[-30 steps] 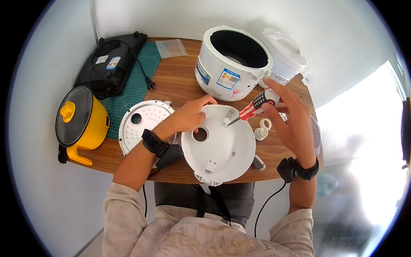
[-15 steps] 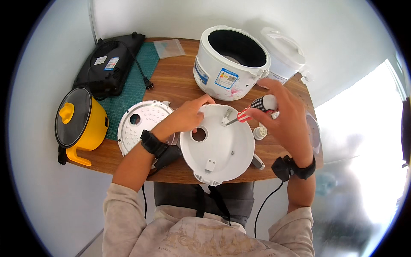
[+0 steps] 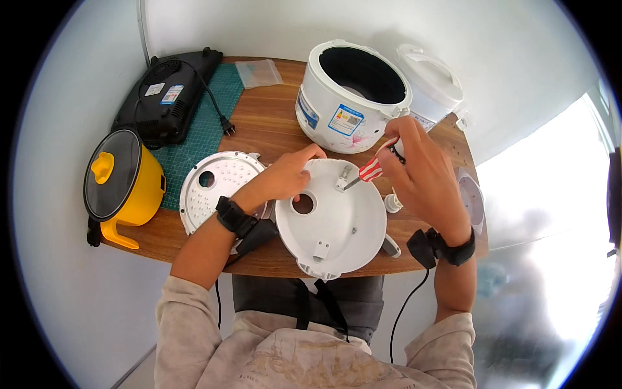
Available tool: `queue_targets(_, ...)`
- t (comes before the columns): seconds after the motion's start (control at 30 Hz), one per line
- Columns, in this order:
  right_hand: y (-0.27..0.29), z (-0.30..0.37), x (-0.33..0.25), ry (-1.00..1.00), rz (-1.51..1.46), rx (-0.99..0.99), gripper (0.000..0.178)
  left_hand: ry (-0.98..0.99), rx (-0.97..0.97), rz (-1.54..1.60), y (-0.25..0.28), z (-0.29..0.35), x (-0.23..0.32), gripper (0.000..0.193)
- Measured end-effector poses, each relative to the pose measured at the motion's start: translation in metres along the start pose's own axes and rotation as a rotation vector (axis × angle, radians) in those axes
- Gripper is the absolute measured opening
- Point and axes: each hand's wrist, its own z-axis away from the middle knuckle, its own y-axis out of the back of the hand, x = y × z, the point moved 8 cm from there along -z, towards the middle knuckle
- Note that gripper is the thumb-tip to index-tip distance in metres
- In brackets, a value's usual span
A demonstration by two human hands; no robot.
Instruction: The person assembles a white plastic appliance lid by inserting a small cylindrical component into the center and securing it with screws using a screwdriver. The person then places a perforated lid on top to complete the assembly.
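A round white plastic lid shell lies hollow side up near the table's front edge. My left hand grips its upper left rim, fingers curled over the edge beside a round hole. In my right hand is a screwdriver with a red-and-white striped handle. Its tip meets a small white bracket at the shell's upper right, and the handle slants up to the right. A small loose metal piece lies inside the shell. To the left, partly under my left forearm, rests a round dimpled metal plate.
A white rice cooker body stands open at the back, beside a white lidded appliance. A yellow pot and a black appliance with its cord occupy the left, near a green cutting mat. A white cap sits right of the shell.
My right hand has rolled over the screwdriver handle, turning it so more red stripes show. The tip stays at the bracket. My left hand keeps its hold on the shell.
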Motion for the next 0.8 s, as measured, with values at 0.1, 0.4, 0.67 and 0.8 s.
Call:
queue_targets(0.1, 0.002, 0.003, -0.003, 0.052, -0.181, 0.007, 0.034, -0.006, 0.0, -0.001, -0.001, 0.001, 0.0, 0.04)
queue_targets(0.4, -0.002, 0.001, 0.005, -0.078, 0.053, -0.065, 0.033, 0.017, 0.001, -0.018, -0.001, 0.002, -0.001, 0.041)
queue_targets(0.67, -0.002, 0.007, 0.003, 0.004, -0.075, 0.002, 0.035, 0.026, -0.007, -0.03, -0.003, 0.001, -0.004, 0.043)
queue_targets(0.8, -0.008, 0.003, 0.01, -0.187, 0.126, -0.127, 0.037, 0.057, 0.024, -0.056, -0.001, 0.002, -0.01, 0.046)
